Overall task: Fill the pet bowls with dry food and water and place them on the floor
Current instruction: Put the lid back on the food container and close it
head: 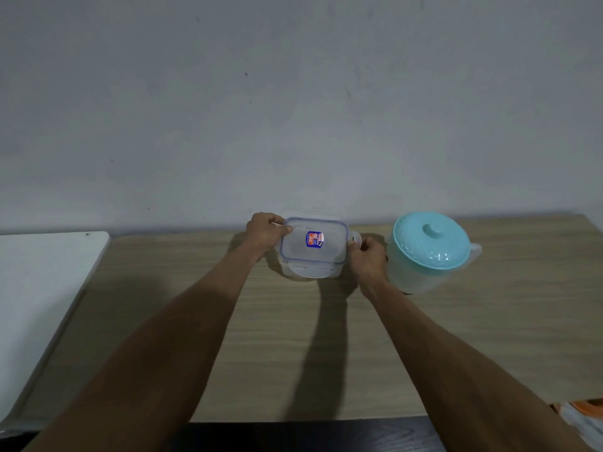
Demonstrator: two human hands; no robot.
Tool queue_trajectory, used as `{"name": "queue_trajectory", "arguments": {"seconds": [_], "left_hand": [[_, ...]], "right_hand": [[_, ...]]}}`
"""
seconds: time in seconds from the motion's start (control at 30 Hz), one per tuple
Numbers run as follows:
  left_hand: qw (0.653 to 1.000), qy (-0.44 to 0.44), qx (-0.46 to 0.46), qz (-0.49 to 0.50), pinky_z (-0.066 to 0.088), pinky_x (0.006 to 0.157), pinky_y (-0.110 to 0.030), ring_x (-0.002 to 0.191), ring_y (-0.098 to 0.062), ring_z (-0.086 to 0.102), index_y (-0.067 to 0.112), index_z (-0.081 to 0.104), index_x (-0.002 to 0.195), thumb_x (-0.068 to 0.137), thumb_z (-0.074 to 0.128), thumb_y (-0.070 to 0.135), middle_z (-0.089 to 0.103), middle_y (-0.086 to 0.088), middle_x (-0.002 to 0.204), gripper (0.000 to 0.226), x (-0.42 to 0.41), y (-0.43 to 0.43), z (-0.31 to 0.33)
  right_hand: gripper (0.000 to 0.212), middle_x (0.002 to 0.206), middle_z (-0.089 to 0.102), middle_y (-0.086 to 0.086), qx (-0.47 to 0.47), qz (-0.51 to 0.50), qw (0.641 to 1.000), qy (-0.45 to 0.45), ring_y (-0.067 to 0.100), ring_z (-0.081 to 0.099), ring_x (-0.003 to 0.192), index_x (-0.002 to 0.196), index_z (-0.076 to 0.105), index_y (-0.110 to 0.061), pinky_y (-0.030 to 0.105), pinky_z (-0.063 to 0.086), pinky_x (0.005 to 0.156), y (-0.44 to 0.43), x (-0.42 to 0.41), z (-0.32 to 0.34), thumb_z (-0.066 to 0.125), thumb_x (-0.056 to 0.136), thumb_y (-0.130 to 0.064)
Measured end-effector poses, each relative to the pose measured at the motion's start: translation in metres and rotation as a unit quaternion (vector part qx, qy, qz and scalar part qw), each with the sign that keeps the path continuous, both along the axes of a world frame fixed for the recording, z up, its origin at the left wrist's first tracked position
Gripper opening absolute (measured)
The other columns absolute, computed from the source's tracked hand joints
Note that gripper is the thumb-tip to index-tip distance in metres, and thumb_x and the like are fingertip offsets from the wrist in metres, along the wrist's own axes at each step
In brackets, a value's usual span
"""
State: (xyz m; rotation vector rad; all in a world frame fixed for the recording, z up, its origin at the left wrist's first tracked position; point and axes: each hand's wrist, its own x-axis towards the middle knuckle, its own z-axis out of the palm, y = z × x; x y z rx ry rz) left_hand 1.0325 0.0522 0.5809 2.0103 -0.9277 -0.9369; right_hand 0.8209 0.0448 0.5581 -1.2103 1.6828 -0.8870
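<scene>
Both bare forearms stretched forward from the bottom corners, converging toward the middle. Left hand (266, 234) curled, knuckles up, thumb lying along the top and fingers wrapped over the far left edge of what it grips. Right hand (367, 257) loosely fisted, back toward the camera, thumb and forefinger pinched at the small tab on the right side (fingertips mostly hidden behind the knuckles). Wrists straight, elbows out of view, hands level with each other and well apart.

Wooden table (293, 353) — white board (39, 288).
</scene>
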Motion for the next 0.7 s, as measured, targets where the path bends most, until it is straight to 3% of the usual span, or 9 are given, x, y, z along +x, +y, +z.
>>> {"name": "queue_trajectory", "arguments": {"seconds": [0.1, 0.2, 0.3, 0.43, 0.53, 0.63, 0.7], "left_hand": [[1.0, 0.003, 0.012, 0.003, 0.058, 0.086, -0.046, 0.1, -0.032, 0.066, 0.005, 0.068, 0.109, 0.08, 0.079, 0.018, 0.069, -0.016, 0.111, 0.033, 0.0, 0.001, -0.004], [1.0, 0.001, 0.017, 0.014, 0.057, 0.088, -0.044, 0.105, -0.032, 0.064, 0.005, 0.064, 0.116, 0.08, 0.079, 0.018, 0.066, -0.016, 0.117, 0.041, 0.0, 0.005, -0.006], [0.999, 0.016, 0.026, 0.017, 0.054, 0.093, -0.042, 0.112, -0.033, 0.06, 0.003, 0.057, 0.126, 0.079, 0.08, 0.02, 0.06, -0.015, 0.126, 0.055, 0.002, 0.01, -0.008], [0.995, 0.078, 0.055, 0.015, 0.054, 0.086, -0.041, 0.113, -0.034, 0.06, 0.005, 0.041, 0.14, 0.076, 0.082, 0.029, 0.055, -0.017, 0.131, 0.08, 0.003, 0.021, -0.007], [0.991, 0.122, 0.06, 0.018, 0.056, 0.082, -0.04, 0.103, -0.028, 0.063, 0.008, 0.045, 0.135, 0.075, 0.083, 0.026, 0.059, -0.015, 0.126, 0.074, 0.002, 0.028, -0.007], [0.991, 0.118, 0.062, -0.003, 0.056, 0.074, -0.034, 0.087, -0.02, 0.065, 0.012, 0.056, 0.113, 0.076, 0.082, 0.024, 0.065, -0.009, 0.109, 0.047, -0.003, 0.034, -0.005], [0.99, 0.13, 0.06, -0.009, 0.056, 0.073, -0.033, 0.083, -0.02, 0.064, 0.014, 0.059, 0.108, 0.079, 0.08, 0.023, 0.065, -0.007, 0.1, 0.037, -0.007, 0.037, -0.005]], "right_hand": [[0.028, 0.077, 0.059, 0.006, -0.005, 0.004, 1.0, 0.013, 0.02, 0.051, 0.074, 0.082, 0.06, -0.01, 0.029, 0.039, 0.07, -0.003, 0.002, -0.001, 0.054, 0.097, -0.033], [0.034, 0.081, 0.064, 0.009, 0.0, 0.014, 0.999, 0.03, 0.023, 0.057, 0.079, 0.085, 0.063, -0.005, 0.035, 0.045, 0.073, -0.005, 0.005, -0.002, 0.053, 0.096, -0.036], [0.03, 0.108, 0.068, 0.018, 0.016, 0.026, 0.996, 0.079, 0.034, 0.063, 0.102, 0.106, 0.064, -0.001, 0.038, 0.048, 0.086, -0.004, 0.008, 0.003, 0.057, 0.092, -0.027], [0.061, 0.143, 0.041, 0.018, -0.059, 0.103, 0.972, 0.204, 0.037, 0.043, 0.13, 0.136, 0.043, -0.003, 0.042, 0.041, 0.101, 0.005, 0.013, 0.017, 0.063, 0.083, -0.026], [0.088, 0.161, 0.017, 0.012, -0.131, 0.236, 0.923, 0.275, 0.03, 0.02, 0.148, 0.151, 0.025, -0.014, 0.046, 0.026, 0.117, 0.003, 0.019, 0.022, 0.067, 0.079, -0.042], [0.11, 0.166, -0.005, 0.003, -0.118, 0.419, 0.822, 0.368, 0.026, -0.004, 0.153, 0.157, 0.001, -0.022, 0.053, 0.007, 0.122, -0.01, 0.027, 0.025, 0.067, 0.076, -0.058], [0.119, 0.165, -0.009, 0.002, -0.109, 0.491, 0.758, 0.415, 0.026, -0.007, 0.152, 0.156, -0.006, -0.024, 0.055, 0.005, 0.12, -0.017, 0.031, 0.027, 0.069, 0.072, -0.063]]}}
